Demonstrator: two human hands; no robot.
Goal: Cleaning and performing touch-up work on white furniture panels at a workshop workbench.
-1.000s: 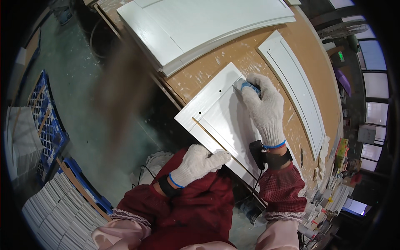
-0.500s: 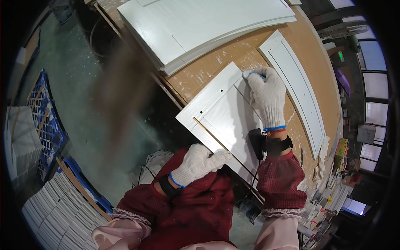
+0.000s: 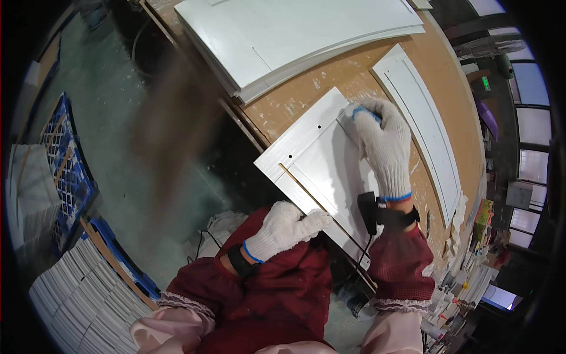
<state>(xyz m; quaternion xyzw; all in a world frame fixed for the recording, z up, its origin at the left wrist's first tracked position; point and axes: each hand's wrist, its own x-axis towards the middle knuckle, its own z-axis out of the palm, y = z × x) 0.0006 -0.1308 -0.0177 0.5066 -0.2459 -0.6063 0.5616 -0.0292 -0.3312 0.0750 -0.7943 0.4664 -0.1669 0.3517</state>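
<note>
A white wooden panel (image 3: pixel 318 171) with a raised border, two dark holes and a narrow slot lies tilted across the table's near edge. My left hand (image 3: pixel 289 227), in a white knitted glove, grips its near edge with the thumb on top; the other fingers are mostly hidden. Over the panel's far right side, my gloved right hand (image 3: pixel 386 138) is closed, fingers curled down against the surface. A bit of blue shows at its fingers, but what they hold cannot be made out. A small black device hangs at the right wrist.
Large white panels (image 3: pixel 306 35) are stacked at the back of the brown table (image 3: pixel 312 85). A long narrow white panel (image 3: pixel 421 124) lies on the right. Stacked white boards (image 3: pixel 88 289) and a blue plastic pallet (image 3: pixel 73 171) stand on the floor at left.
My right hand has moved slightly right and down over the panel, its fingers still curled. The left hand keeps its grip on the near edge. The whole view has shifted a little.
</note>
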